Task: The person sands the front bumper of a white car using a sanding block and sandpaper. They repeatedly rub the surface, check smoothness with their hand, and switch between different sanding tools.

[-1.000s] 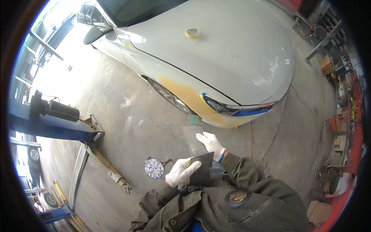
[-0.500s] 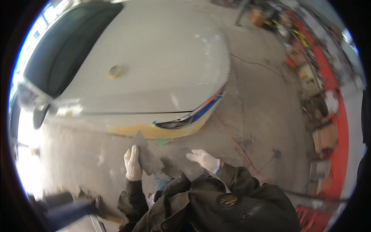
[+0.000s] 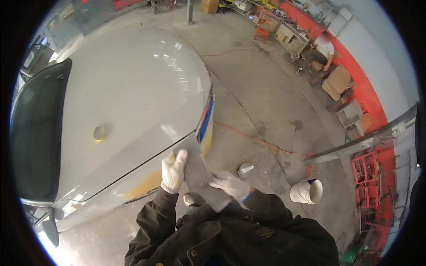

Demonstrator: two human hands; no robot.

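Note:
In my white-gloved left hand (image 3: pixel 173 170) is a flat grey spreader plate (image 3: pixel 198 166), standing up beside the car's front corner. My right hand (image 3: pixel 231 185), also gloved, grips a second grey spreader plate (image 3: pixel 216 198) lower down. The two plates overlap in view; whether they touch I cannot tell. Behind them is the pale car hood (image 3: pixel 128 75), carrying a yellow-edged roll of tape (image 3: pixel 99 133). Yellowish filler (image 3: pixel 148 184) covers part of the fender, and blue masking tape (image 3: pixel 205 126) runs along the front edge, partly hidden by the left plate.
On the floor to the right stand a white bucket (image 3: pixel 301 192) and a small container (image 3: pixel 245 169). An orange cord (image 3: pixel 253 140) crosses the concrete. A slanting metal post (image 3: pixel 350 144), red racks (image 3: pixel 366 170) and a seated person (image 3: pixel 323 51) line the right side.
The view has swung right, bringing the bucket and post into sight. My hands have come closer together, and the plates, apart before, now overlap.

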